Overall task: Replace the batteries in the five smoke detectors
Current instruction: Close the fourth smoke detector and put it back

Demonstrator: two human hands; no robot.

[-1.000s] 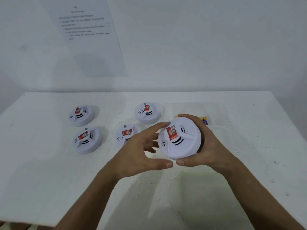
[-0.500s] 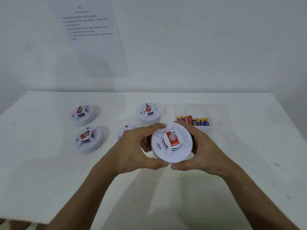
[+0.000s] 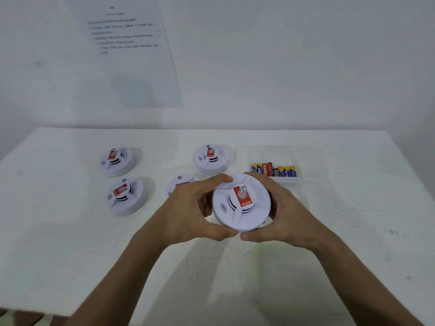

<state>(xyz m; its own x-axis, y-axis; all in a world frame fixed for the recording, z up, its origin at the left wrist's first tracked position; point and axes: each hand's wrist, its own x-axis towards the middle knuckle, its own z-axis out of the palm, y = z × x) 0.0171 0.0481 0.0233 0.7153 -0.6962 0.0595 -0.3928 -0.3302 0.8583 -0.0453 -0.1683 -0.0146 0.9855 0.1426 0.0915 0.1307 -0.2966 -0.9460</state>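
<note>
Since a second ago the left hand (image 3: 188,208) has come in from open-fingered reach to wrap round the near-left rim of the smoke detector (image 3: 241,203), and the unit has swung so its face looks up at the camera.

From the head view, the only one there is, the right hand (image 3: 287,208) cups the detector's right side with its thumb under the near edge, and the left grips opposite it, both sets of fingers curled about the rim. The detector is held just above the table (image 3: 58,231), near the middle, face up and closed.

Four other detectors rest on the table: two at the left (image 3: 117,161) (image 3: 126,195), one at the back (image 3: 210,158), one half-hidden behind the left hand (image 3: 181,182). A row of batteries (image 3: 274,170) lies in a clear tray (image 3: 313,161) just beyond the right hand.

I'd say this is the opening step on one unit. Next it probably wants turning over or twisting, one hand against the other, to free the base. The smooth rim may slip.
</note>
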